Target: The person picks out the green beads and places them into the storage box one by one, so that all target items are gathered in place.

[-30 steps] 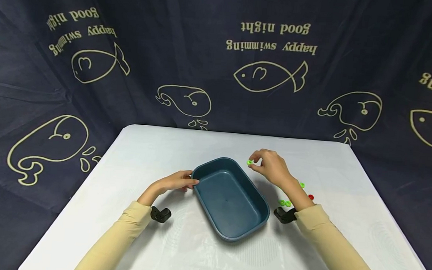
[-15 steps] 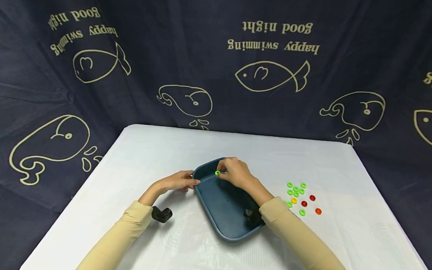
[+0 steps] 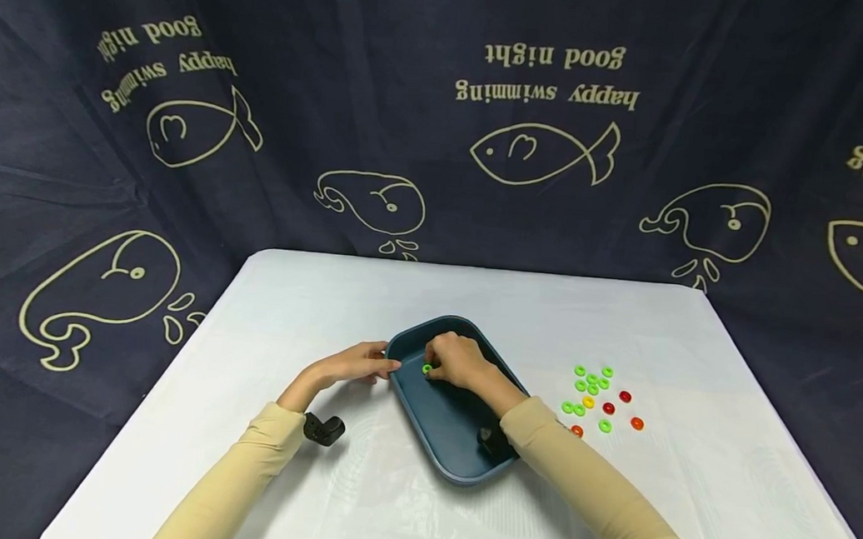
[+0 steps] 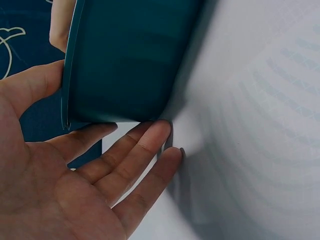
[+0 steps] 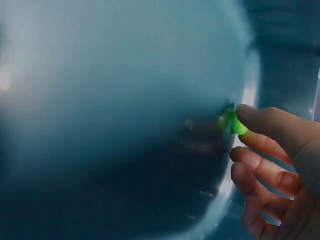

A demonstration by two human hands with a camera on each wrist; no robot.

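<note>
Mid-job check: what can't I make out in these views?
Head view: edge of the small orange ring, covered by the beige right sleeve.
Head view: part of the dark blue rectangular plastic tub, behind that sleeve and the right hand.
Right wrist view: part of the small green ring, covered by that hand's thumb.
Left wrist view: rest of the tub, cut off by the top edge.

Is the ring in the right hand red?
No, the head view shows the right hand pinching a green ring inside the tub.
</note>
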